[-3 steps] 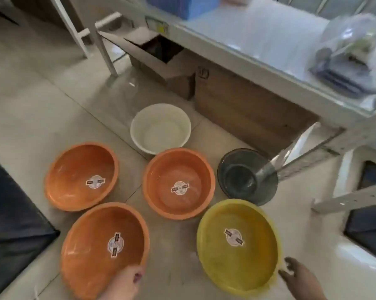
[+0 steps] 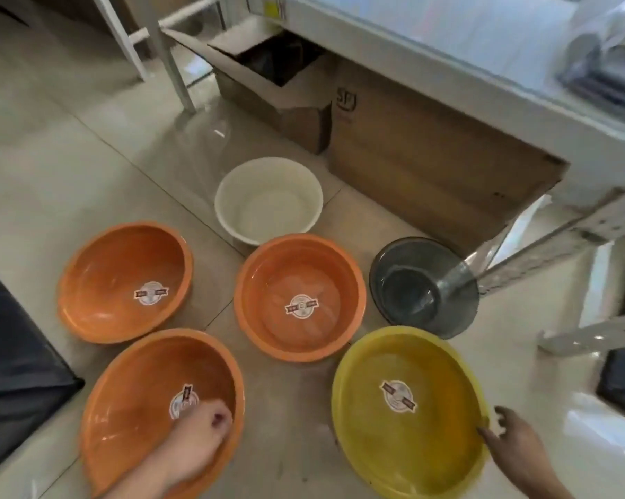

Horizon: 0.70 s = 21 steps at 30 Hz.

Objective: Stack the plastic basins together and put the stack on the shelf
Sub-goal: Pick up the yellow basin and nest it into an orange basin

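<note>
Several plastic basins sit open side up on the tiled floor. Nearest me on the left is an orange basin, with my left hand reaching over its right rim into the bowl, fingers bent down and partly hidden. My right hand has its fingers spread, the fingertips touching the right rim of the yellow basin. Further off are a second orange basin, a third orange basin, a white basin and a dark grey basin. The white shelf stands at the upper right.
Two cardboard boxes, one open and one closed, stand under the shelf. A shelf leg comes down over the grey basin. Clear plastic film lies beyond the white basin. A dark object lies at the left edge.
My left hand has moved forward over the near orange basin's rim into the bowl. My right hand has come up to the yellow basin's right rim.
</note>
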{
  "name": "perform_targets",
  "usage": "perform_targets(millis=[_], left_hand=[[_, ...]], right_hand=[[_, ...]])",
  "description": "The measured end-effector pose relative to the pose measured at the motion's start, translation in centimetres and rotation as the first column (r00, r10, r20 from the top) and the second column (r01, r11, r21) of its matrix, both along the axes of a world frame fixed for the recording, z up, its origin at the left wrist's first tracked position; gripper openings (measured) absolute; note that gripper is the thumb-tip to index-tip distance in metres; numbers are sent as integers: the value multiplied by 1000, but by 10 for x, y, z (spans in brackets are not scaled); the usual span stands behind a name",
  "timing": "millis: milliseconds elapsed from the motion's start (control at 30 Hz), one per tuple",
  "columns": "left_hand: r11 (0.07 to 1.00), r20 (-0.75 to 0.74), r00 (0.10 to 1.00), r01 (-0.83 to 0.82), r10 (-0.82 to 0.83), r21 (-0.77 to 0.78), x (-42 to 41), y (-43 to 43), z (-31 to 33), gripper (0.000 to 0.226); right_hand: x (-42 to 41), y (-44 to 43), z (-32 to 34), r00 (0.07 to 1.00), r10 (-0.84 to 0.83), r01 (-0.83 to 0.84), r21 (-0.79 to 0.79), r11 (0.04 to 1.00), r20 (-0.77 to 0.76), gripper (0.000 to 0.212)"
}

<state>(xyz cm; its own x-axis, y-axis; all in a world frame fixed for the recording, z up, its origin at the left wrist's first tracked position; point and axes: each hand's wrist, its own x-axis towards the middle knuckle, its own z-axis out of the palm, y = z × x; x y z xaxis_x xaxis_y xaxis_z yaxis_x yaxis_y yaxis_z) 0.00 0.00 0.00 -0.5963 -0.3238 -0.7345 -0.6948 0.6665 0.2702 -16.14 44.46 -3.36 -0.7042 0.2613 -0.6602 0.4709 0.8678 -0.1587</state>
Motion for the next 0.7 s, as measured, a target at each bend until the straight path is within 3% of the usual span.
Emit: perform_targets(millis=[167, 300, 433, 533, 633, 700], left_hand=[[998, -208, 976, -59, 62, 20, -51, -31, -54, 29], [994, -395, 916, -97, 70, -48, -101, -40, -59, 28], [970, -419, 894, -218, 155, -105, -114, -41, -60, 28], [954, -398, 891, -281, 218, -108, -115, -40, -56, 20], [922, -435, 835, -387, 336, -30, -120, -47, -57, 17], [868, -420, 765, -474, 488, 145, -125, -51, -56, 19]], right_hand=[[-25, -9, -40, 995, -104, 105, -93, 990, 11, 66], [-35, 3, -57, 992, -124, 121, -216, 969, -3, 36], [-28, 20, -43, 991, -118, 129, -236, 963, 61, 18], [-29, 29, -15, 992, -94, 114, -256, 960, 87, 23], [-44, 27, 27, 992, -93, 119, -403, 908, 82, 62], [-56, 7, 53, 993, -109, 110, -542, 833, 34, 52]])
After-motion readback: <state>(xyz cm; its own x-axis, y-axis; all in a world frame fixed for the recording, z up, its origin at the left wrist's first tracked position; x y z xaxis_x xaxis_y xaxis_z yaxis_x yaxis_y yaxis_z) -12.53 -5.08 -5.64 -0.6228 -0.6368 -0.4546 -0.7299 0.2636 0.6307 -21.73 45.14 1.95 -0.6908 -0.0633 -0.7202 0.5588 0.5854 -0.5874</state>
